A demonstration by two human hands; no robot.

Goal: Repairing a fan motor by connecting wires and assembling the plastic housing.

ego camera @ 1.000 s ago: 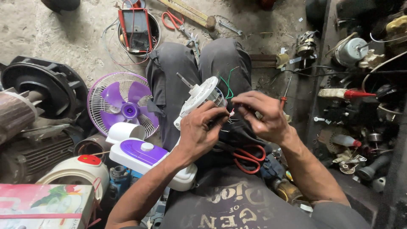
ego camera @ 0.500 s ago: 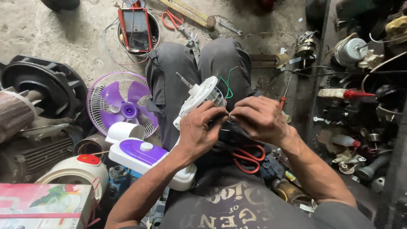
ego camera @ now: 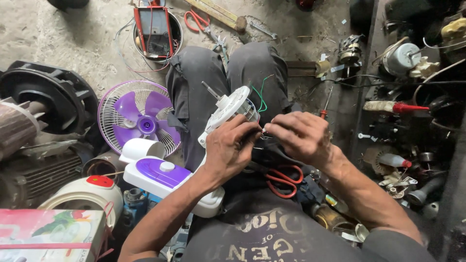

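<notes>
From the head view, you sat on the floor with the white fan motor resting on your lap, its shaft tilted up and away from you. Your left hand was closed around the near side of the motor housing, steadying it. Your right hand was pinched narrow at the fingertips on the thin wires coming off the motor; exactly how many strands you held could not be told. The green wire looped up above both hands, free. The orange-handled scissors lay on your lap just below your right hand, within easy reach. The purple fan guard leaned beside your left knee, and the white and purple fan base sat under your left forearm. A red-handled screwdriver stood just beyond your right hand.

To do this wire work well, you likely needed the motor braced firmly against your thigh, so the pinch stayed close to the wire ends. You also needed to keep the loose green loop clear of your fingers.
</notes>
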